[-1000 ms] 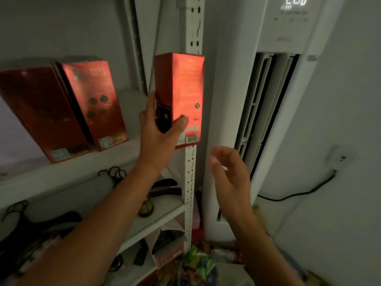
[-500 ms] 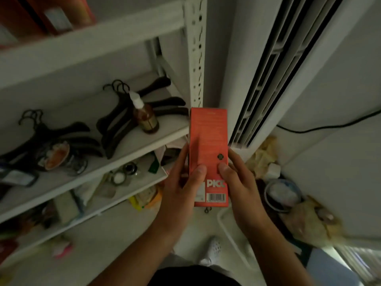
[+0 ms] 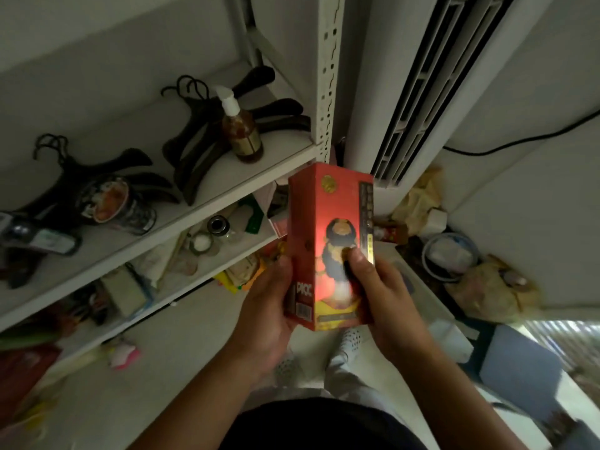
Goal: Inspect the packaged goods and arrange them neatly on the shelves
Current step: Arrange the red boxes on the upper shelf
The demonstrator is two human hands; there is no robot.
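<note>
Running along the left side, a white metal shelving unit (image 3: pixel 194 219) carries clutter on its middle shelf: a dark round cup with an orange printed lid (image 3: pixel 118 203), a heap of black plastic coat hangers (image 3: pixel 191 164) and, furthest right, an upright brown pump bottle with a white nozzle (image 3: pixel 242 131). Just right of the shelf's near corner, mid-view, both hands hold a tall red cardboard box (image 3: pixel 328 219) upright in the air. The left hand (image 3: pixel 271 306) wraps the box's lower left side, thumb lying against that side, other fingers hidden behind. The right hand (image 3: pixel 386 297) grips the lower right side, thumb pressed on the front face over a printed cartoon figure. Further right stands a white floor-standing air conditioner with vertical vents (image 3: pixel 373 76), and a black cable (image 3: pixel 487 153) crosses the wall beyond.
</note>
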